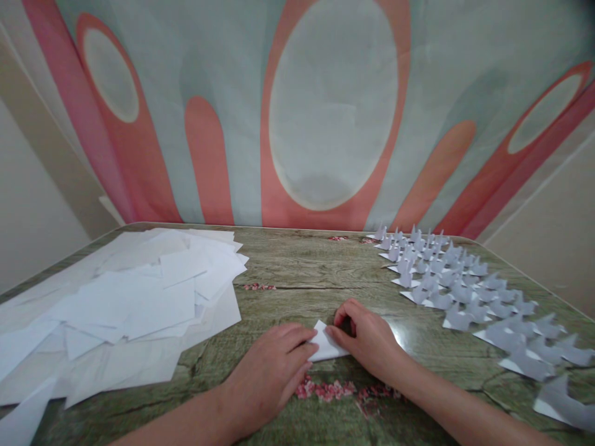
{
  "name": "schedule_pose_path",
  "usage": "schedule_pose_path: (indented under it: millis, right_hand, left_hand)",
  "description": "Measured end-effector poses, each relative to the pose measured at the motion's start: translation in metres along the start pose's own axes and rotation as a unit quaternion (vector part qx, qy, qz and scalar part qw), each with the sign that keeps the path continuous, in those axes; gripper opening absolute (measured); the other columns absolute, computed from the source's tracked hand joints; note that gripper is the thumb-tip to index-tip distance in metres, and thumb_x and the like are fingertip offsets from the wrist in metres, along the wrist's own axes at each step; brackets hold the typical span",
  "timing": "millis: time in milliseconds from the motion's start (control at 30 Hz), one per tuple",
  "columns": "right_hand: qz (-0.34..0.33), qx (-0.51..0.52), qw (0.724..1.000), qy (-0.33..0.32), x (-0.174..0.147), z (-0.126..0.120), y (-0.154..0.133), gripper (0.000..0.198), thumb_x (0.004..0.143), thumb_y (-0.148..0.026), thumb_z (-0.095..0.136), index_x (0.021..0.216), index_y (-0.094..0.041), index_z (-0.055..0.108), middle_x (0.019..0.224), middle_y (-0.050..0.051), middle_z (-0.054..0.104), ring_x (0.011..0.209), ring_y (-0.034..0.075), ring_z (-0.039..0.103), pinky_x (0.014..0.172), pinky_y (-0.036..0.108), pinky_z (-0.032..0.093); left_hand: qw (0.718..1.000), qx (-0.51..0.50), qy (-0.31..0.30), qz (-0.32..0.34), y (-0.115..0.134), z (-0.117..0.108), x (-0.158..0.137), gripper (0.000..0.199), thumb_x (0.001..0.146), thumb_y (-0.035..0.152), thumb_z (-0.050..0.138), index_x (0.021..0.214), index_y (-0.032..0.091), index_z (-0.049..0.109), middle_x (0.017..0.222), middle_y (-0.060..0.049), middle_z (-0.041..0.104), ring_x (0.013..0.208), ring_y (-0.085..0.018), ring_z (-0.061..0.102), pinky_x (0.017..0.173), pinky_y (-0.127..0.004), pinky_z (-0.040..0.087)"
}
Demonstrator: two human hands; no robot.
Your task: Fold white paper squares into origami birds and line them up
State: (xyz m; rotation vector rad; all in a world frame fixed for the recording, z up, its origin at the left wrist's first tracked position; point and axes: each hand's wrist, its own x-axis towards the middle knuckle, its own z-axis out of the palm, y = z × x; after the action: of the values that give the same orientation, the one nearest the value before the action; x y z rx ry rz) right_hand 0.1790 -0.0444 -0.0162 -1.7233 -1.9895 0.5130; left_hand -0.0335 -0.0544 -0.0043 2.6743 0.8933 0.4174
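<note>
Working at the near side of a wood-grain desk (297,260), two bare hands meet at a folded white paper (325,348), which lies between them with a pointed corner facing away from the person. The left hand (272,368) is at the paper's left end, its fingers together and laid over the edge; whether its thumb closes the grip from below, I cannot tell. The right hand (369,341) is at the paper's right side, its grip pinching the sloping edge, thumb on top and index finger bent just beyond it.

To the left of the folded paper, well apart from it, loose white sheets (139,300) overlap in a broad, untidy spread, their corners turned in different directions. To the right of the folded paper, beyond the right hand, bird-like paper figures (460,291) stand in close rows reaching to the far edge, each with upturned points. Just nearer the person than the folded paper, a pink blossom print (325,389) decorates the desktop. Beyond the folded paper, behind the desk, hangs a grey-green backdrop (242,124) with coral shapes and a large pale oval (334,105).
</note>
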Motion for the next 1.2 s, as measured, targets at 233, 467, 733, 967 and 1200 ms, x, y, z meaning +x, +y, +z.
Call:
schedule_pose_path:
  millis: [233, 467, 733, 967, 1200]
  right_hand:
    - [-0.004, 0.006, 1.0, -0.001, -0.002, -0.001, -0.001, 0.01, 0.076, -0.03, 0.057, 0.074, -0.021, 0.055, 0.075, -0.002, 0.056, 0.063, 0.013, 0.05, 0.056, 0.023, 0.033]
    - [-0.005, 0.059, 0.998, -0.022, 0.001, -0.004, 0.007, 0.013, 0.078, -0.032, 0.056, 0.081, -0.02, 0.055, 0.071, -0.002, 0.056, 0.061, 0.013, 0.05, 0.055, 0.024, 0.035]
    - [-0.218, 0.036, 0.972, -0.083, -0.021, -0.036, -0.004, 0.013, 0.084, -0.021, 0.051, 0.095, -0.021, 0.058, 0.095, 0.004, 0.059, 0.093, 0.018, 0.05, 0.084, 0.034, 0.037]
    - [-0.276, -0.091, 0.953, -0.087, -0.043, -0.023, -0.012, 0.027, 0.084, -0.03, 0.054, 0.11, -0.022, 0.054, 0.104, 0.004, 0.059, 0.1, 0.019, 0.048, 0.089, 0.038, 0.036]
    - [-0.265, -0.093, 0.956, -0.087, -0.048, -0.021, -0.014, 0.035, 0.086, -0.033, 0.05, 0.119, -0.02, 0.048, 0.113, 0.005, 0.055, 0.103, 0.02, 0.046, 0.092, 0.038, 0.035]
  left_hand:
    - [0.999, 0.018, -0.03, 0.005, 0.0, -0.004, 0.003, 0.03, 0.087, 0.025, 0.047, 0.116, 0.023, 0.049, 0.124, -0.004, 0.052, 0.112, -0.021, 0.046, 0.097, -0.04, 0.036]
    - [0.995, 0.073, -0.051, 0.034, 0.003, -0.009, 0.007, 0.036, 0.087, 0.031, 0.049, 0.122, 0.023, 0.045, 0.123, -0.004, 0.052, 0.111, -0.021, 0.047, 0.095, -0.039, 0.036]
    - [0.992, 0.11, -0.041, 0.052, 0.005, -0.009, 0.005, 0.04, 0.085, 0.038, 0.05, 0.121, 0.021, 0.045, 0.123, -0.006, 0.052, 0.113, -0.022, 0.046, 0.094, -0.037, 0.035]
    - [0.991, 0.115, -0.038, 0.052, 0.007, -0.009, 0.005, 0.04, 0.086, 0.04, 0.049, 0.121, 0.02, 0.046, 0.123, -0.007, 0.052, 0.113, -0.022, 0.046, 0.094, -0.038, 0.034]
    - [0.988, 0.135, -0.034, 0.059, 0.007, -0.007, 0.004, 0.045, 0.086, 0.046, 0.045, 0.121, 0.018, 0.047, 0.123, -0.008, 0.054, 0.113, -0.023, 0.047, 0.094, -0.039, 0.034]
